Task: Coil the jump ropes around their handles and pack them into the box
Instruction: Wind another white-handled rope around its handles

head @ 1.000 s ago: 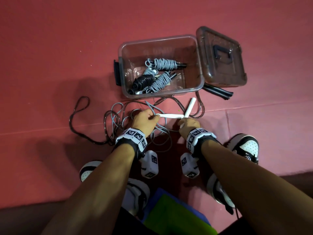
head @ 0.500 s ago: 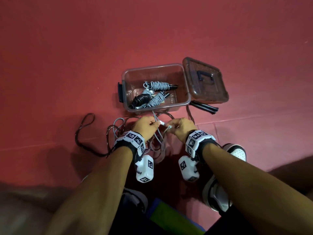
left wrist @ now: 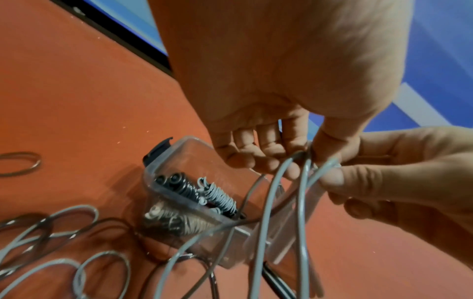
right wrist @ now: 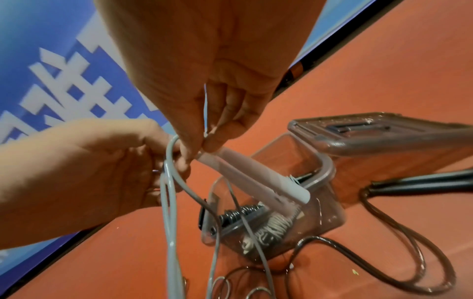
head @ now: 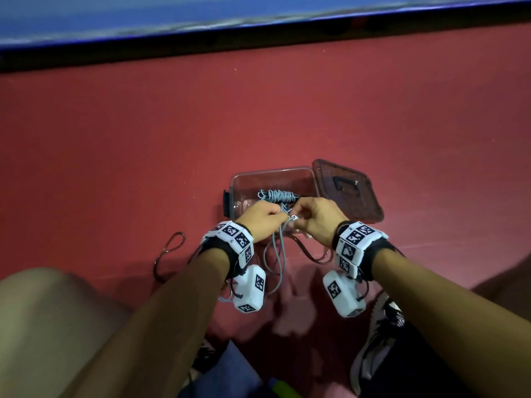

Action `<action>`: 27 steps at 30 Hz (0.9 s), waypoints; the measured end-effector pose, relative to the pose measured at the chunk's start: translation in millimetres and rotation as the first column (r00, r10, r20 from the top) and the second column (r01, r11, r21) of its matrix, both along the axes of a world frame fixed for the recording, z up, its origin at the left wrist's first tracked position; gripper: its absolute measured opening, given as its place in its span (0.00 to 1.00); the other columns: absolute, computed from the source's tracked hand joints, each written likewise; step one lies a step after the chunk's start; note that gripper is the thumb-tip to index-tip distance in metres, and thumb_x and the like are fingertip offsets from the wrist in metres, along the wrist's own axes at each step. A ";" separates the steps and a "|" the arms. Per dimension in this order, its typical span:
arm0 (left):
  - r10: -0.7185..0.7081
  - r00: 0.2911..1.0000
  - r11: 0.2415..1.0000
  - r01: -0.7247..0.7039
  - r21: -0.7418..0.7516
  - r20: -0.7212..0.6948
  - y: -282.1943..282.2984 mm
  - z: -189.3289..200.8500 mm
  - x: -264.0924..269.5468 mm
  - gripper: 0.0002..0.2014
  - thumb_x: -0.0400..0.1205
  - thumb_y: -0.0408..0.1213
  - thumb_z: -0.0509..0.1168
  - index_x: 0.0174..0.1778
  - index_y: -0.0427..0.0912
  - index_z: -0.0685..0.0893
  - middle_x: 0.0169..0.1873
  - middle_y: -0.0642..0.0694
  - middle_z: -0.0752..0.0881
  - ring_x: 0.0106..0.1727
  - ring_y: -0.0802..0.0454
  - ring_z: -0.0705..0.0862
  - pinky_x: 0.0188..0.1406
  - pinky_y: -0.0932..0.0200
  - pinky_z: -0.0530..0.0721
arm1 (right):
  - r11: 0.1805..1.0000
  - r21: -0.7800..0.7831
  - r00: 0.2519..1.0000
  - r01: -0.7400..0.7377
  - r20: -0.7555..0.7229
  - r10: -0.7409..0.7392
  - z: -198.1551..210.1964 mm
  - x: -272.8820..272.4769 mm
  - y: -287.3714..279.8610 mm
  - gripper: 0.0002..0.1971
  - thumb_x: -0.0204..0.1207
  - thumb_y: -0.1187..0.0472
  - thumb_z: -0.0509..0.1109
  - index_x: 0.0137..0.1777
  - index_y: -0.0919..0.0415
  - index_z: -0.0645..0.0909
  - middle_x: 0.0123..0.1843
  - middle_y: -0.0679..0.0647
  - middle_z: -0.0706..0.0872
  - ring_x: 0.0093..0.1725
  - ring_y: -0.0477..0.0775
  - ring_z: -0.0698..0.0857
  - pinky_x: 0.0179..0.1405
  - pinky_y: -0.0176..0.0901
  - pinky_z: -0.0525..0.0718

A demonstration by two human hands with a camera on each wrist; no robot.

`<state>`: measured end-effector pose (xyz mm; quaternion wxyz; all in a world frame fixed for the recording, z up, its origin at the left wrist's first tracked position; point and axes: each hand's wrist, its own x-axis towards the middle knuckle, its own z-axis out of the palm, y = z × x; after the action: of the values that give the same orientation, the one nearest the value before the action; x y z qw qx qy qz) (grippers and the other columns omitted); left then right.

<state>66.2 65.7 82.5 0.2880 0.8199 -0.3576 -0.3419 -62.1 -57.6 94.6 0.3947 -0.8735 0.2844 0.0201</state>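
Both hands are raised over the near edge of the clear plastic box [head: 270, 172]. My right hand [head: 298, 218] pinches the top ends of the two white handles [right wrist: 256, 178], which slant down toward the box. My left hand [head: 275, 215] pinches the grey rope [left wrist: 266, 212] just beside the handles' ends. Its strands hang to the floor in loose loops [left wrist: 64, 252]. Coiled grey and black ropes [left wrist: 220, 198] lie inside the box. The hinged lid [head: 347, 191] lies open on the right.
A dark rope [right wrist: 409, 252] trails over the red floor in front of the box, its black handles [right wrist: 422, 182] under the lid's edge and one loop [head: 169, 251] at far left. A blue wall board [head: 172, 21] stands behind. My knee and shoes are close below.
Both hands have risen from the floor and come together in front of the box. The white handles, apart before, now lie side by side in my right hand. The head view has tilted up.
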 end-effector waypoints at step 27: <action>-0.012 0.994 0.998 0.018 -0.055 0.105 3.6 48.4 0.1 0.26 0.88 0.55 0.61 0.32 0.38 0.79 0.23 0.49 0.74 0.27 0.51 0.72 0.33 0.54 0.70 | 0.998 0.006 0.996 -0.066 0.063 0.065 61.1 -17.8 -2.0 0.06 0.77 0.62 0.75 0.41 0.54 0.92 0.28 0.48 0.90 0.26 0.40 0.87 0.29 0.25 0.80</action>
<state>66.4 69.3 130.9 0.2889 0.8258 -0.3876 -0.2905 -79.9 -59.7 155.6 0.4059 -0.8810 0.2430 0.0069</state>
